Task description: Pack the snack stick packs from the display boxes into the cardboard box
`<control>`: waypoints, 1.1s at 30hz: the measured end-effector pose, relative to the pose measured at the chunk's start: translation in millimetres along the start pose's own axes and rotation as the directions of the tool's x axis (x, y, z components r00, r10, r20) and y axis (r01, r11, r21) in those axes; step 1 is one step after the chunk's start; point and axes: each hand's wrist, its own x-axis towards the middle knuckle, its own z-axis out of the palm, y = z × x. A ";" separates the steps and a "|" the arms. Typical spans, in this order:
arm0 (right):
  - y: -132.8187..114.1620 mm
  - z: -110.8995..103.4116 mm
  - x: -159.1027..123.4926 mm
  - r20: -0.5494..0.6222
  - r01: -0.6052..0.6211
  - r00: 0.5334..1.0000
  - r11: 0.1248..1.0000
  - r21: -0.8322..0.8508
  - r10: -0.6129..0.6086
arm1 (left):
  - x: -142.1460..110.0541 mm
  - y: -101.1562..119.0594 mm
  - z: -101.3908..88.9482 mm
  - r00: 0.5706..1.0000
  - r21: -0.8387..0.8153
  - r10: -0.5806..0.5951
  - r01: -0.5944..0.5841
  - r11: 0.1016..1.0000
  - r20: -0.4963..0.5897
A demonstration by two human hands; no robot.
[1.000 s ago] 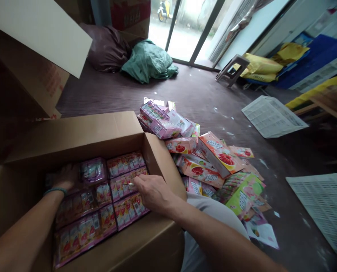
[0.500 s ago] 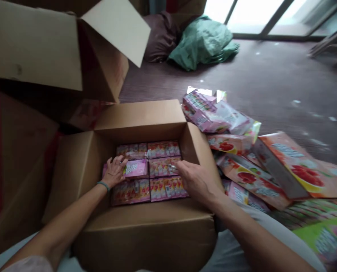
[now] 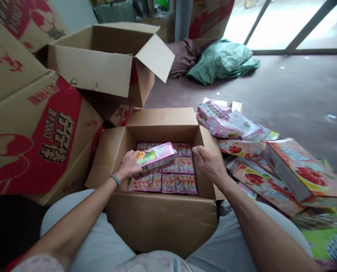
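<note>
A: Where's the pink fruit-print box (image 3: 157, 155) now?

B: Inside the mouth of the open carton (image 3: 161, 223), tipped, with its right end raised. Half a second ago it lay flat among the sachet packs (image 3: 178, 184) in there.

A: And the left hand (image 3: 129, 165)?

B: Wrapped around the box's left end, gripping it. Earlier its fingers were spread over that end.

A: Does the box clear the packs completely?

B: I can't tell; its lower left edge is too close to them.

A: What about the right hand (image 3: 209, 165)?

B: Fingers curled in, fingertips pressed together. It has moved from above the packs to the carton's right wall. A small pale spot shows at the fingertips, but I can't make out what it is.

A: Anything else different?

B: The view has swung: a red-printed carton (image 3: 57, 132) now shows more fully left of the open carton. The heap of fruit-print boxes (image 3: 294, 166) on the floor (image 3: 293, 90) is right of it, as before.
</note>
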 end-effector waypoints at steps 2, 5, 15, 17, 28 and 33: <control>-15.9 -13.3 -15.2 -0.058 -0.044 0.997 0.989 0.142 0.053 | -37.2 20.8 -22.2 0.991 -0.172 0.060 -0.080 0.982 -0.121; -47.9 -35.7 -42.6 -0.073 -0.081 0.992 0.967 0.241 0.101 | -92.5 45.8 -29.5 0.966 -0.269 0.139 -0.196 0.943 -0.217; -158.3 -38.2 -78.8 0.616 0.468 0.755 0.842 -0.267 -0.225 | -154.4 69.5 32.1 0.869 -0.317 0.149 -0.325 0.891 -0.471; -173.8 -32.2 -78.1 0.659 0.520 0.715 0.807 -0.281 -0.232 | -155.8 70.3 33.8 0.859 -0.355 0.123 -0.330 0.875 -0.496; -214.1 -13.0 -77.0 0.712 0.636 0.658 0.687 -0.352 -0.245 | -154.3 67.4 37.7 0.863 -0.392 0.132 -0.352 0.850 -0.488; -182.0 -37.8 -71.0 0.739 0.606 0.661 0.675 -0.421 -0.133 | -151.6 63.9 37.1 0.854 -0.371 0.142 -0.360 0.856 -0.501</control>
